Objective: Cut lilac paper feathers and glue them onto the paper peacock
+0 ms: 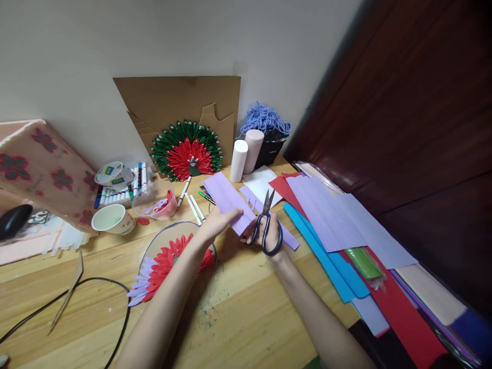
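My left hand [226, 219] grips a folded strip of light purple paper [226, 197], thumb on top, above the middle of the table. Dark-handled scissors [266, 223] are in my right hand [272, 233], their blades pointing away from me and slightly apart. The fingertips of my right hand are close to the lower end of the strip; whether they touch it I cannot tell. Another purple strip [290, 237] lies on the table behind the scissors. Left of my hands, partly covered by my left forearm, rests a round disc with red and purple paper petals [165, 271].
A green and red petal flower [188, 151] leans on cardboard [172, 97] at the wall. Two cylinders [239, 161] stand beside it. Coloured sheets [326, 215] cover the right side. A paper cup [113, 219], a plastic tub [157, 200] and a black cable [103, 279] are on the left.
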Demonstrator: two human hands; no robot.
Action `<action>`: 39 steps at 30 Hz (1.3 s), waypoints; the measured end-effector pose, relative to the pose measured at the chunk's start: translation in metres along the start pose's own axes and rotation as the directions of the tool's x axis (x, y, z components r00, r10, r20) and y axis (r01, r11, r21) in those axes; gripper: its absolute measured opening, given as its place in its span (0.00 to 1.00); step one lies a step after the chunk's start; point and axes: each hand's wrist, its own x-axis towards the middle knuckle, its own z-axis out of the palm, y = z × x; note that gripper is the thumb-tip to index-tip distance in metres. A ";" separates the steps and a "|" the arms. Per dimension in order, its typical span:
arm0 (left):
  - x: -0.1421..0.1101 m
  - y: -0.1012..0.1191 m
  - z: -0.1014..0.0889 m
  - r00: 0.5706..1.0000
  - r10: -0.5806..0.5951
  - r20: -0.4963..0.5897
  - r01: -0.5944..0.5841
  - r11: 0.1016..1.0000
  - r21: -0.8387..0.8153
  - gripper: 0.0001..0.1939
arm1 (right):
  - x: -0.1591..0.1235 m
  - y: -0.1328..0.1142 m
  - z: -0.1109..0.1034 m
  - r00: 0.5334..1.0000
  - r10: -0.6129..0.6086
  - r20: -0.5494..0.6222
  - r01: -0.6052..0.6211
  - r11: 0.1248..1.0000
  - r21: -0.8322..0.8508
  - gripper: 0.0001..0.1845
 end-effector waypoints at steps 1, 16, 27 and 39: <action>-0.002 0.002 -0.002 0.998 -0.025 0.061 0.022 0.998 0.053 0.15 | 0.000 -0.004 -0.003 1.000 0.003 0.013 -0.003 1.000 0.026 0.33; 0.000 -0.005 0.009 0.990 0.078 0.114 -0.097 0.979 0.179 0.15 | 0.002 -0.010 -0.016 0.902 -0.418 -0.106 0.366 0.872 -0.325 0.19; -0.001 -0.002 0.013 0.952 0.136 -0.273 -0.143 0.990 -0.008 0.19 | -0.008 -0.006 -0.009 0.970 -0.020 0.244 0.030 0.999 -0.038 0.38; 0.000 -0.003 0.007 0.897 0.158 -0.414 -0.174 0.985 -0.002 0.21 | -0.027 0.006 0.009 0.898 0.004 0.440 0.085 0.979 -0.183 0.43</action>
